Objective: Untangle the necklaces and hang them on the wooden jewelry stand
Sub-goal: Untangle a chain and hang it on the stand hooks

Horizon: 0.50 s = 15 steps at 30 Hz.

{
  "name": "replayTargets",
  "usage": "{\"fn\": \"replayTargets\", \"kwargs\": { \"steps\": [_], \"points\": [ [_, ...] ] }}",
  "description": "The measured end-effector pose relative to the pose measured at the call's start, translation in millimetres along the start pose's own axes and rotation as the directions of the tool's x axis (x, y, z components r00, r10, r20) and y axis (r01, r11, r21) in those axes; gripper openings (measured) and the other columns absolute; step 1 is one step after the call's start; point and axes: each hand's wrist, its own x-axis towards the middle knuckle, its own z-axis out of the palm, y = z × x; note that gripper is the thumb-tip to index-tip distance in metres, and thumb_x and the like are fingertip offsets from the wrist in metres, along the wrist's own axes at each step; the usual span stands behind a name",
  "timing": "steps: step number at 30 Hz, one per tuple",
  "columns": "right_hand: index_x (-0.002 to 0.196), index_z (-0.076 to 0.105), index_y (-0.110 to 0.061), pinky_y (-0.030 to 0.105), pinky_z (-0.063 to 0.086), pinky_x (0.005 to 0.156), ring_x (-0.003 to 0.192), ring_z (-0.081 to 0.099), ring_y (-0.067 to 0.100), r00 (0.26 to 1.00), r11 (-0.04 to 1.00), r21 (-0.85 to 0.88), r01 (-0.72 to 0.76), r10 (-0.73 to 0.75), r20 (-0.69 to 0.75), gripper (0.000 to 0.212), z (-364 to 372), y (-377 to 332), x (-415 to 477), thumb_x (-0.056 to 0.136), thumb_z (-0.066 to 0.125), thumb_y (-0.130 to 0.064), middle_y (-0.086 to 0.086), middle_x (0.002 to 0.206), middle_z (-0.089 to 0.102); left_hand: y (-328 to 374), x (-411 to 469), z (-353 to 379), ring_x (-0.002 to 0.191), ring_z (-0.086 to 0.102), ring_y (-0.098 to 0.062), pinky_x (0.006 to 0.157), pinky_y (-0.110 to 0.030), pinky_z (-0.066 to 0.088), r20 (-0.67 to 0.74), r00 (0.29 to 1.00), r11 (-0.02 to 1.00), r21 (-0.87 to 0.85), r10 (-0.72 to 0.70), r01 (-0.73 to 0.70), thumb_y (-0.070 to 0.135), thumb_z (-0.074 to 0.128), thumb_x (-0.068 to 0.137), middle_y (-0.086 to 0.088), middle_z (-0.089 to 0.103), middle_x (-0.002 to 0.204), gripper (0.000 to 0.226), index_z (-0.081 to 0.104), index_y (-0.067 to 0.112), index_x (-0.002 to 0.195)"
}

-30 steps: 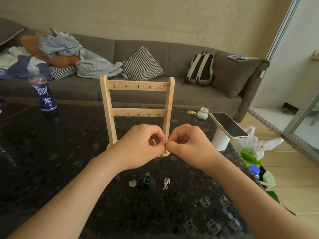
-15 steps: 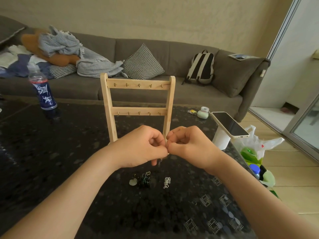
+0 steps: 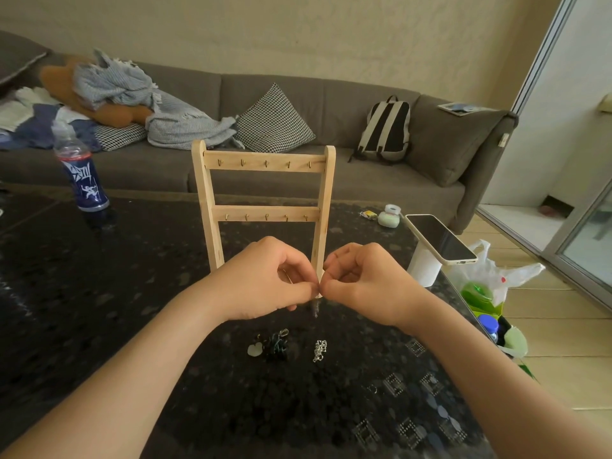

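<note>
I see the held necklace point(image 3: 315, 308) only as a short dark blurred bit hanging just under the spot where the two hands meet; the rest is hidden by fingers. Left hand point(image 3: 265, 283) has fingers curled, thumb and forefinger pinching that piece. Right hand point(image 3: 367, 286) is curled the same way, with its pinch touching the left one. Both are raised above the table point(image 3: 99, 309), in front of the foot of the stand's right post.

The wooden jewelry stand point(image 3: 265, 167) is upright on the table just behind the hands. It has two posts and two crossbars, with a row of small hooks on each bar. I see nothing on the hooks.

On the table below the hands, toward me, lies a dark tangle point(image 3: 277, 346) with a pale heart pendant point(image 3: 253, 350) at its left edge. A silver chain point(image 3: 320, 350) is bunched just to the right, apart from the tangle.

Further out, a blue-labelled bottle point(image 3: 81, 175) stands at far left of the table. A phone point(image 3: 440, 238) lies tilted on a white cup point(image 3: 425, 270) at the right edge, and a small pale green case point(image 3: 388, 218) is behind it. A plastic bag point(image 3: 490, 276) sits on the floor to the right of the table.

A grey sofa point(image 3: 364, 190) runs behind the table, holding a checked cushion point(image 3: 273, 122), a backpack point(image 3: 385, 129) and a striped blanket point(image 3: 139, 97) piled on the left.
</note>
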Motion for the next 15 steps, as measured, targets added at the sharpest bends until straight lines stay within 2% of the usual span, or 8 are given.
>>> {"fn": "replayTargets", "kwargs": {
  "steps": [2, 4, 7, 9, 11, 13, 15],
  "points": [
    [0.070, 0.083, -0.020, 0.017, 0.050, 0.072, 0.082, 0.066, -0.001, 1.000, 1.000, -0.003, 0.004, -0.004, 0.016, 0.015, 0.0, 2.3, 1.2, 0.084, 0.080, -0.014, -0.011, 0.104, 0.067, -1.7, 0.9, 0.3, 0.079, 0.073, -0.008, 0.084, -0.038, 0.064, 0.007, 1.000, 1.000, 0.017, 0.003, -0.003, 0.027, 0.077, 0.096, 0.014, 0.076, 0.086, 0.008, 0.080, 0.034, 0.095],
    [0.071, 0.083, -0.019, 0.018, 0.051, 0.074, 0.084, 0.067, -0.001, 1.000, 1.000, 0.011, 0.005, -0.005, 0.031, 0.016, 0.0, 3.4, 1.8, 0.085, 0.079, -0.012, -0.009, 0.105, 0.067, -2.8, 1.7, 1.3, 0.080, 0.071, -0.007, 0.086, -0.040, 0.063, 0.021, 1.000, 1.000, 0.029, -0.006, 0.006, 0.027, 0.074, 0.098, 0.014, 0.074, 0.086, 0.009, 0.078, 0.035, 0.094],
    [0.073, 0.082, -0.016, 0.028, 0.057, 0.082, 0.092, 0.069, 0.008, 0.999, 0.999, 0.052, 0.009, -0.011, 0.044, 0.017, -1.4, 3.4, 1.2, 0.088, 0.078, -0.011, -0.004, 0.103, 0.070, -2.3, 1.8, 1.8, 0.080, 0.072, -0.007, 0.089, -0.040, 0.062, 0.039, 0.999, 1.000, 0.013, -0.021, 0.020, 0.025, 0.070, 0.100, 0.014, 0.074, 0.083, 0.012, 0.076, 0.035, 0.096],
    [0.076, 0.081, -0.011, 0.040, 0.059, 0.086, 0.095, 0.069, 0.020, 0.999, 0.996, 0.084, 0.001, -0.005, 0.048, 0.016, -2.5, 3.6, 0.8, 0.091, 0.076, -0.012, 0.007, 0.103, 0.070, -1.2, 1.5, 1.2, 0.080, 0.073, -0.007, 0.091, -0.040, 0.062, 0.025, 0.999, 1.000, -0.001, -0.020, 0.020, 0.026, 0.070, 0.101, 0.014, 0.074, 0.084, 0.011, 0.076, 0.034, 0.097],
    [0.080, 0.080, -0.005, 0.048, 0.057, 0.084, 0.090, 0.066, 0.031, 0.999, 0.994, 0.112, -0.004, -0.001, 0.051, 0.016, -2.7, 4.6, 0.9, 0.093, 0.074, -0.012, 0.020, 0.105, 0.068, 0.3, 0.4, 0.2, 0.080, 0.073, -0.006, 0.091, -0.038, 0.062, 0.013, 1.000, 1.000, -0.021, -0.019, 0.019, 0.027, 0.071, 0.100, 0.015, 0.075, 0.084, 0.011, 0.078, 0.035, 0.097],
    [0.081, 0.080, -0.006, 0.049, 0.053, 0.079, 0.083, 0.060, 0.029, 0.999, 0.991, 0.130, -0.007, 0.000, 0.051, 0.017, -2.6, 4.6, 0.7, 0.094, 0.073, -0.012, 0.025, 0.105, 0.066, 2.0, -0.9, -0.5, 0.080, 0.071, -0.004, 0.091, -0.038, 0.062, 0.018, 1.000, 0.999, -0.041, -0.008, 0.009, 0.028, 0.074, 0.098, 0.016, 0.075, 0.082, 0.008, 0.080, 0.034, 0.097],
    [0.079, 0.082, -0.010, 0.049, 0.053, 0.078, 0.081, 0.061, 0.030, 0.999, 0.989, 0.148, -0.020, 0.014, 0.043, 0.017, -3.0, 4.2, 0.3, 0.094, 0.074, -0.013, 0.022, 0.104, 0.069, 2.9, -1.3, -1.3, 0.084, 0.070, -0.002, 0.093, -0.040, 0.061, 0.016, 1.000, 0.999, -0.046, 0.007, -0.006, 0.031, 0.077, 0.097, 0.018, 0.076, 0.086, 0.006, 0.082, 0.033, 0.098]
  ]
}}
